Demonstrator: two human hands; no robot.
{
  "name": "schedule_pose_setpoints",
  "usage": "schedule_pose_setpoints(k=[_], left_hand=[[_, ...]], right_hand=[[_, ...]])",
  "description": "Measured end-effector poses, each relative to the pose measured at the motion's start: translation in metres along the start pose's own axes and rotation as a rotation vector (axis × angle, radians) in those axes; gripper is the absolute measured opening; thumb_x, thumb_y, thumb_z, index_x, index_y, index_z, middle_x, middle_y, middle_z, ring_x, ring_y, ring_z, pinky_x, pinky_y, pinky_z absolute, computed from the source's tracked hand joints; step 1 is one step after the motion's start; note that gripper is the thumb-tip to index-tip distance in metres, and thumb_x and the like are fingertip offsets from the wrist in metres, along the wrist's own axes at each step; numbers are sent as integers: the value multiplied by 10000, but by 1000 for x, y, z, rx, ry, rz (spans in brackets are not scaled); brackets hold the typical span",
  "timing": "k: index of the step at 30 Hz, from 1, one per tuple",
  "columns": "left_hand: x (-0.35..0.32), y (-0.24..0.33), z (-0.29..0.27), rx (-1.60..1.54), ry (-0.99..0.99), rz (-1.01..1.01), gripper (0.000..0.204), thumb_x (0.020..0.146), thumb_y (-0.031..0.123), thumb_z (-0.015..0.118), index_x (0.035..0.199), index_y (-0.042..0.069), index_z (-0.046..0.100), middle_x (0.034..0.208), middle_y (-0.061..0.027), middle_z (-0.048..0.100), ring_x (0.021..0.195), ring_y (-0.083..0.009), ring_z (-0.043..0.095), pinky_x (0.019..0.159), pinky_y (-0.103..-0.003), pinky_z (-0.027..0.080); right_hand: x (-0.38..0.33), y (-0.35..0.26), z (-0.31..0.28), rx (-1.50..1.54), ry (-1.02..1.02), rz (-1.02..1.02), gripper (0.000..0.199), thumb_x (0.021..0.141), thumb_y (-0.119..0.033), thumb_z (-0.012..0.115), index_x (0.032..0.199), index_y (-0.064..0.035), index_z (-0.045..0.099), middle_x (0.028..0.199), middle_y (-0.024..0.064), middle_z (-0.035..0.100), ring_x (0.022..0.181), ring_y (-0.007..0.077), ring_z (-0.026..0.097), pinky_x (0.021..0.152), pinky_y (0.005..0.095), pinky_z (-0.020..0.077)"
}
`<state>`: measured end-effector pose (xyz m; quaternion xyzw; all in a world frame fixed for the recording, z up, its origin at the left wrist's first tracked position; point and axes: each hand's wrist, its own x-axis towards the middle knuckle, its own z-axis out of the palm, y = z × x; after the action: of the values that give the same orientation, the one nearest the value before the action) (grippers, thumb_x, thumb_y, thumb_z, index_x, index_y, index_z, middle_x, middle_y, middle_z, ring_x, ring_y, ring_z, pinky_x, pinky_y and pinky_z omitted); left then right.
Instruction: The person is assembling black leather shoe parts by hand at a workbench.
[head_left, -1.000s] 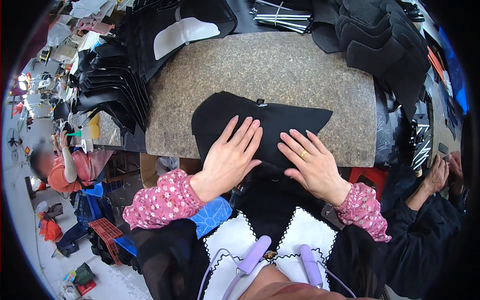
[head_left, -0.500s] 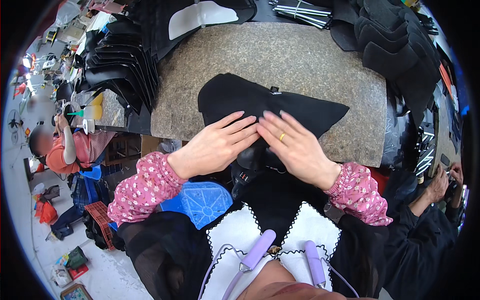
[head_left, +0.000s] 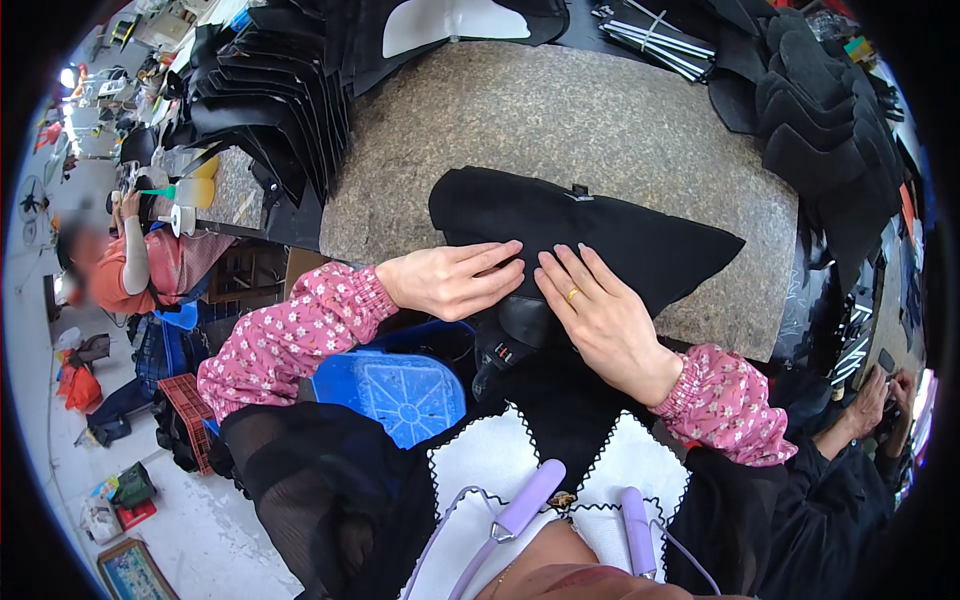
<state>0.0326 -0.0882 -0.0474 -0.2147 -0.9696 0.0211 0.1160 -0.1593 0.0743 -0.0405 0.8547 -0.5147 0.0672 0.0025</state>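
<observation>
A black fabric piece (head_left: 590,225), folded, rounded at its left end and tapering to a point at the right, lies on the speckled stone-like work board (head_left: 500,110). A small dark tab (head_left: 579,191) sticks up at its far edge. At the near left edge of the fabric, my left hand (head_left: 455,279) has its fingers bent and drawn together on the cloth; its thumb is hidden. My right hand (head_left: 608,320), with a gold ring, lies flat on the near edge, fingers stretched out. A narrow gap separates the two hands.
Stacked black pieces (head_left: 265,110) stand at the left, more black pieces (head_left: 820,110) at the right. Tied white-edged strips (head_left: 660,40) lie at the back. Below the board is a blue plastic stool (head_left: 390,395). Co-workers sit at left (head_left: 135,265) and right (head_left: 840,450).
My hands have parted slightly; the left has turned and bent its fingers at the fabric's edge. The right stays flat. The whole view has shifted, with board and fabric now further right and lower.
</observation>
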Motion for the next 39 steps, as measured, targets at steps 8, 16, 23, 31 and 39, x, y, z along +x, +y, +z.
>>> schedule_pose_setpoints(k=[8,16,23,31,39], left_hand=[[-6,-8,1,-48,27,20,328,703,75,586,998,-66,612,1053,-161,588,1082,-294,566,879,-346,517],[-7,-9,4,-76,45,8,247,717,61,589,927,-68,609,1041,-161,585,1072,-292,572,857,-333,528],[-14,-9,9,-112,31,-10,236,732,50,594,935,-68,601,1083,-164,572,1104,-295,556,853,-316,531],[-11,22,-9,-369,-199,-374,576,772,175,591,1309,33,435,1344,-158,427,1309,-277,353,1088,-459,262],[-1,55,-21,-343,-291,-631,625,792,225,564,1343,-3,375,1422,-145,340,1354,-253,276,1104,-425,181]], right_hand=[[5,-1,-3,-7,-65,-2,466,794,-145,482,1209,66,502,1287,201,482,1236,308,428,1082,426,264],[5,-4,-5,14,-69,33,480,786,-145,490,1219,60,493,1282,203,484,1234,304,431,1079,431,269],[5,-5,-3,27,-57,44,484,779,-149,493,1210,70,501,1276,208,486,1232,315,427,1081,438,262],[6,-17,6,-86,-67,50,522,870,-294,480,1240,74,468,1304,230,441,1251,329,384,1075,511,225],[16,-27,15,-15,-44,38,671,849,-472,480,1171,117,500,1268,251,450,1216,346,392,1049,489,282]])
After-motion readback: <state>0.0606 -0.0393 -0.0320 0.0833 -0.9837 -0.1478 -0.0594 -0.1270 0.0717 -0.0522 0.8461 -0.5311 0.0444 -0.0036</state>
